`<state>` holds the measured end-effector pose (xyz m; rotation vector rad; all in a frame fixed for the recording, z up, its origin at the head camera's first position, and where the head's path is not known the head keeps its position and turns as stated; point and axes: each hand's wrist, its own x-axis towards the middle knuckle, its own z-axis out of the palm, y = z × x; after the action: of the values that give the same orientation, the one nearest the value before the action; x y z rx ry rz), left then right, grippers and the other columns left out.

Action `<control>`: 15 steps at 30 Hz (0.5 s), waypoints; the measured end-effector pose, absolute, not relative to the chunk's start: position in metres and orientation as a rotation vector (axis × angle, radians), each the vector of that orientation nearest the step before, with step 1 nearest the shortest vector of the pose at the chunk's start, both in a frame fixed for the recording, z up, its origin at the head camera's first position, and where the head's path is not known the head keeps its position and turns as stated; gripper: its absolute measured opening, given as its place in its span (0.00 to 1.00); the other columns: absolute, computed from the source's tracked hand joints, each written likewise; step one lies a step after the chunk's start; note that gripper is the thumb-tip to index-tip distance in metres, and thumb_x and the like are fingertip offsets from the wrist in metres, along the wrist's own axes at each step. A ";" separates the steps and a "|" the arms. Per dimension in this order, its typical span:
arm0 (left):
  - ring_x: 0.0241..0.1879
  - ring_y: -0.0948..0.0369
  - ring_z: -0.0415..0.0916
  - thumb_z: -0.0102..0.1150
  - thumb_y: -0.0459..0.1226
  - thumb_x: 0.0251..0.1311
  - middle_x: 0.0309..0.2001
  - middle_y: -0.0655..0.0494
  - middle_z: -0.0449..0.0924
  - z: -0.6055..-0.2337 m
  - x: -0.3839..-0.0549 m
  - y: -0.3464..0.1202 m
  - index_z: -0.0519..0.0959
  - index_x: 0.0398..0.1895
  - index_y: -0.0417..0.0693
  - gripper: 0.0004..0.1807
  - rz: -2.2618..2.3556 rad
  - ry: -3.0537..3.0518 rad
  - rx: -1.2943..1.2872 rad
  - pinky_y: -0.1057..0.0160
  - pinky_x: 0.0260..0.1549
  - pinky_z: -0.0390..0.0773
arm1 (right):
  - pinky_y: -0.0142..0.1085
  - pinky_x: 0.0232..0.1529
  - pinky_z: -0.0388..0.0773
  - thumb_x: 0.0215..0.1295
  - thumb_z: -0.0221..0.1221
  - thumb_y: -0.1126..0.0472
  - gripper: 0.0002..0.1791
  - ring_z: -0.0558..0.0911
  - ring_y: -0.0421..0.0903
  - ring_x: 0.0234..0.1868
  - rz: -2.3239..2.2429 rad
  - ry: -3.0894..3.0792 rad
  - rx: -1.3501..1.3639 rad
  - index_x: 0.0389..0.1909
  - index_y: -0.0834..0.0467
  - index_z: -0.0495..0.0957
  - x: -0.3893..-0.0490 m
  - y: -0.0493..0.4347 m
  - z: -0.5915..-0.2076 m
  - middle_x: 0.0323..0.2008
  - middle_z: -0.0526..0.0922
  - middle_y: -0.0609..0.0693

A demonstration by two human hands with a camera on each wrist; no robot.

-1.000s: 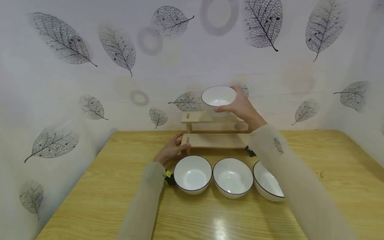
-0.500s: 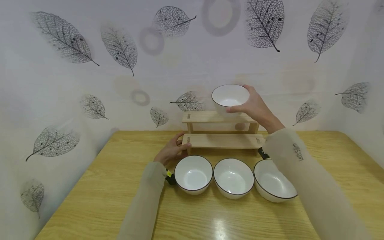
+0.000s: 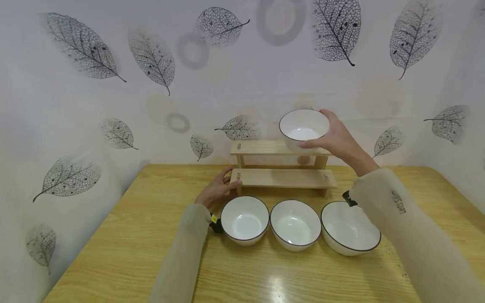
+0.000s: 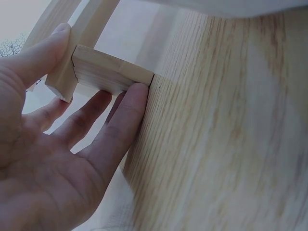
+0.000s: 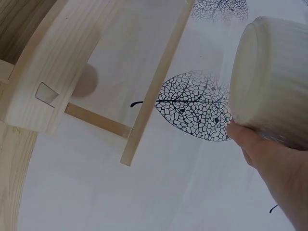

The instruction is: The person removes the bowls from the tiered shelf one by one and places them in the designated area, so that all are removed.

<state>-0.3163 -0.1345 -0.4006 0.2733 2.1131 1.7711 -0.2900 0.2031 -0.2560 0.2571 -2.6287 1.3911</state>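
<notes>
My right hand [image 3: 341,138] holds a white bowl [image 3: 301,124] with a dark rim, thumb on the near side and fingers at the far side. The bowl is above the right half of the upper board of a two-tier wooden rack [image 3: 282,178]. In the right wrist view the bowl's base [image 5: 251,72] is off the rack. My left hand [image 3: 215,189] grips the rack's lower left end. In the left wrist view, its thumb [image 4: 50,50] lies on the board while the other fingers reach under it against the wooden leg [image 4: 108,71].
Three more white bowls stand in a row before the rack: a left bowl [image 3: 244,221], a middle bowl [image 3: 295,225] and a right bowl [image 3: 350,229], partly behind the right sleeve. A leaf-patterned wall [image 3: 182,84] rises behind the wooden table [image 3: 151,219].
My right hand has carried the bowl to the right above the upper board. More of the right bowl on the table now shows. The left hand keeps its grip on the rack.
</notes>
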 end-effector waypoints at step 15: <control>0.56 0.50 0.74 0.58 0.35 0.73 0.70 0.34 0.65 -0.403 -0.318 -0.134 0.52 0.81 0.51 0.38 1.762 2.121 0.258 0.58 0.50 0.80 | 0.64 0.67 0.62 0.55 0.75 0.60 0.65 0.61 0.68 0.69 1.393 -2.639 0.246 0.81 0.62 0.36 -0.278 0.232 -0.264 0.76 0.51 0.68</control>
<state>-0.3176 -0.1343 -0.4025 0.2584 2.1215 1.7617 -0.2779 0.2318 -0.2644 0.2464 -2.6392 1.3931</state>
